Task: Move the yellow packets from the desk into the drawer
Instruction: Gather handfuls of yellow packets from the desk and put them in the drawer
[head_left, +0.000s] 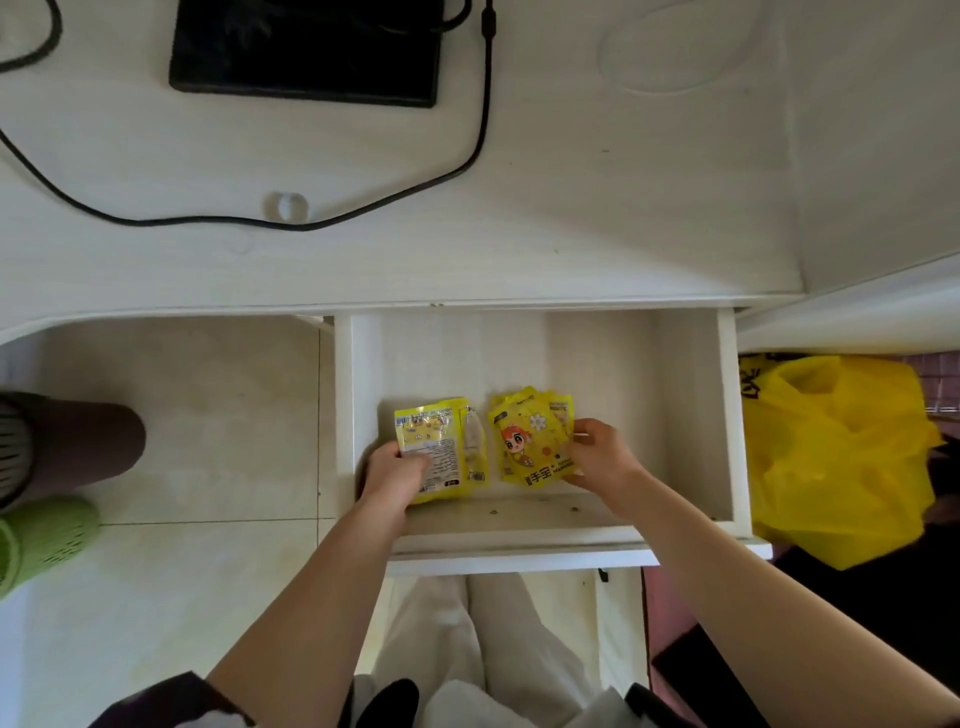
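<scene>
Head view looks down into an open white drawer (691, 415) at the centre of the frame, under the edge of the white desk (571, 218). Left hand (395, 475) grips the lower corner of a stack of yellow packets (441, 447) lying in the drawer, left of the middle. Right hand (602, 457) holds a second fanned bunch of yellow packets (530, 441) by its right edge; it is perhaps resting on the drawer floor. Upper left, a black device (306, 52) and black cable (467, 161) lie on the desk. At the right edge sits a yellow plastic bag (831, 457)
</scene>
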